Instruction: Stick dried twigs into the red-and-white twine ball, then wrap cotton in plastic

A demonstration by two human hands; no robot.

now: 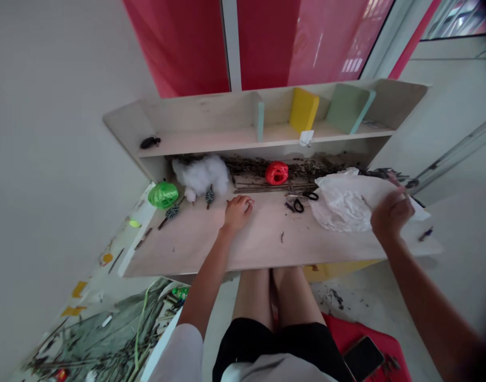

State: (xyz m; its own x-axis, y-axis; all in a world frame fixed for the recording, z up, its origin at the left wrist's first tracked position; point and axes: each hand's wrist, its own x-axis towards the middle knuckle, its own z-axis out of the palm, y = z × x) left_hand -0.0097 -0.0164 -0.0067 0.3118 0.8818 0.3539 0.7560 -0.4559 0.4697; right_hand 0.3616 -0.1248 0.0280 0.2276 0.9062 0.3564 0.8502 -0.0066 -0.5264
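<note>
My left hand (237, 211) rests on the pale wooden desk (211, 241) with its fingers curled in; I cannot make out anything in them. My right hand (391, 213) is closed on thin twigs over the edge of a crumpled white plastic bag (342, 204) at the desk's right. Black-handled scissors (301, 201) lie between the two hands. A row of dry twigs (267, 185) runs along the back of the desk, with a red plastic ball (277, 172) on it.
White stuffing (203, 174) and a green ribbon ball (162, 194) sit at the back left. The upper shelf (227, 140) carries a yellow block (303, 110), green dividers and a small black object (149, 141). Branches litter the floor at left; a phone (363, 358) lies on a red seat.
</note>
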